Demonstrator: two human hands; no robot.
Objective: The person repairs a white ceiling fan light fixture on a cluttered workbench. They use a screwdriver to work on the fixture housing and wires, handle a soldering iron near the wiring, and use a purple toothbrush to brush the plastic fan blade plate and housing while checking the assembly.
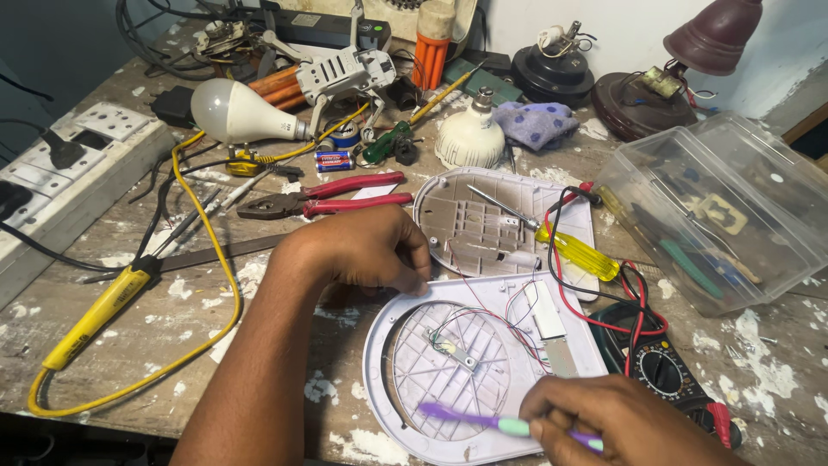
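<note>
Your left hand [362, 250], at the middle of the frame, is curled, its fingertips pressing the top edge of the white plastic housing with a round ribbed recess [448, 371] that lies in the lower middle on the paint-spattered wooden bench [172, 336]. Your right hand [621, 423], at the lower right, is closed around a purple and green toothbrush [483, 421] whose purple end lies over the recess. Thin coloured wires [509, 324] cross the housing. Just above lies a second white cover [483, 220] with a yellow-handled screwdriver [569, 246] resting on it. Red-handled pliers [323, 197] lie upper left of your left hand, and a black multimeter [660, 367] sits at right.
</note>
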